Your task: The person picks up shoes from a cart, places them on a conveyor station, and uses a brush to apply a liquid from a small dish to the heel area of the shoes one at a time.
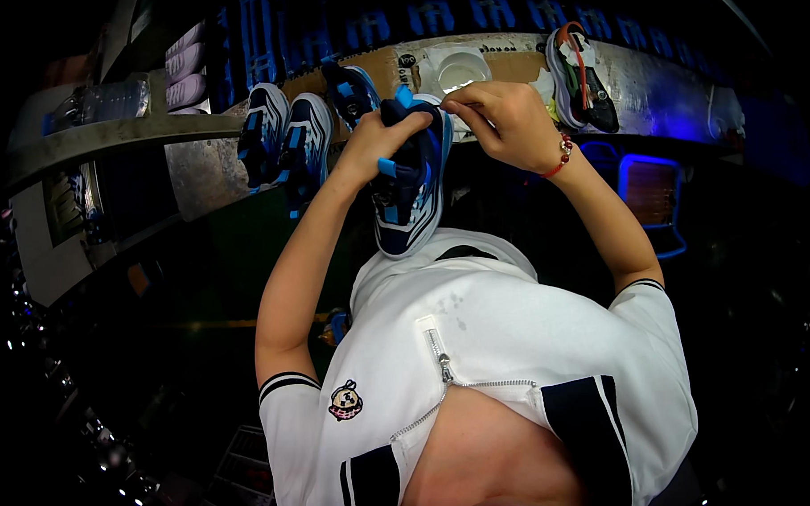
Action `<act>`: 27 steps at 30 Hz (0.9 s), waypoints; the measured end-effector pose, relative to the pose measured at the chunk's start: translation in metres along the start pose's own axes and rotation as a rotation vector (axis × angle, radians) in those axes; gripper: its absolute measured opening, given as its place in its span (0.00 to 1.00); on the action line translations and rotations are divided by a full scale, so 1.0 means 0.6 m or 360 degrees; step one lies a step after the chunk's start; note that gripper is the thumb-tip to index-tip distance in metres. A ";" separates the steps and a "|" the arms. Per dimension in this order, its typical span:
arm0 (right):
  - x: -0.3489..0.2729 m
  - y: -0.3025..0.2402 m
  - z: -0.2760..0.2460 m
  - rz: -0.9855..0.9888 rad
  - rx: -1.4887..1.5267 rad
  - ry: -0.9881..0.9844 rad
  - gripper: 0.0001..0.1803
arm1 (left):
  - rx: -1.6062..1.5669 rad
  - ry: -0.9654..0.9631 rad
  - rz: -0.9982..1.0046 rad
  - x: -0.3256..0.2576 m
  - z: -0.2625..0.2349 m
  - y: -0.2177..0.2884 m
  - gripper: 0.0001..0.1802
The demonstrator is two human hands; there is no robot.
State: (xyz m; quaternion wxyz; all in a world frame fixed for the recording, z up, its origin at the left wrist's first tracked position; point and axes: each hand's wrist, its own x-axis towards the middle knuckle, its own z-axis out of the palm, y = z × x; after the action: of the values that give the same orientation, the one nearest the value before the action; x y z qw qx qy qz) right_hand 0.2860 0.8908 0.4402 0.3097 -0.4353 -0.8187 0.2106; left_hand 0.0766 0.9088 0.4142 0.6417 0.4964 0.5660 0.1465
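Observation:
A navy and white sneaker [411, 213] with bright blue tabs is held in front of me, toe toward my body and heel toward the bench. My left hand [382, 148] is closed around its collar and upper, thumb across the opening. At the heel end, the thumb and forefinger of my right hand [510, 120] are pinched together, almost touching the shoe's edge. Something thin and dark may be between those fingertips; it is too small to name. A red bead bracelet [559, 156] circles my right wrist.
Matching sneakers [305, 140] stand left on the bench [208, 171], another blue one [353, 92] behind. Beyond lies a round white container [461, 71]. To the right are a black shoe with orange trim [581, 82] and a blue-framed stool [651, 195]. Pale lilac soles [184, 64] are stacked far left.

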 end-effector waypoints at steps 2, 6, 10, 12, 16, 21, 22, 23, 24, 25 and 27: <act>-0.008 -0.004 0.003 -0.0007 -0.0012 0.0057 0.03 | 0.0013 -0.0013 -0.0008 0.001 0.000 0.000 0.24; -0.024 -0.014 0.008 0.0008 0.0012 0.0159 0.03 | 0.0048 0.0001 -0.0020 0.000 -0.002 0.003 0.24; -0.034 -0.019 0.012 0.0043 0.0058 0.0216 0.03 | 0.0011 -0.0005 -0.0001 -0.002 -0.002 0.006 0.23; -0.036 -0.018 0.017 0.0011 0.0060 0.0288 0.02 | 0.0007 -0.0012 0.0006 -0.002 -0.002 0.005 0.23; -0.047 -0.012 0.024 0.0017 0.0161 0.0323 0.04 | -0.0008 0.0002 0.0035 -0.002 -0.003 0.004 0.22; -0.035 0.044 0.032 0.0598 0.0585 0.0463 0.11 | -0.0065 0.0042 0.0004 -0.003 -0.009 -0.005 0.21; -0.031 0.077 0.045 0.0689 0.0591 0.0543 0.12 | -0.0066 0.0036 -0.0001 -0.004 -0.009 -0.005 0.21; -0.030 0.111 0.061 0.0692 0.0411 0.0447 0.13 | -0.0067 0.0031 -0.0004 -0.003 -0.010 -0.006 0.21; -0.031 0.146 0.082 0.0693 0.0231 0.0352 0.13 | -0.0067 0.0025 -0.0006 -0.001 -0.011 -0.009 0.21; -0.032 0.173 0.100 0.0693 0.0052 0.0258 0.13 | -0.0066 0.0020 -0.0008 0.000 -0.012 -0.009 0.21; -0.032 0.205 0.129 0.0787 -0.0022 0.0098 0.13 | -0.0071 0.0055 0.0012 -0.005 -0.011 -0.010 0.21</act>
State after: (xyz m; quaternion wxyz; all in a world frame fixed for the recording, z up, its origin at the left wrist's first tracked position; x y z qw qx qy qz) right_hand 0.3124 0.9341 0.3025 0.2706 -0.6308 -0.6789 0.2609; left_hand 0.0679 0.9070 0.4121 0.6422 0.4815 0.5717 0.1701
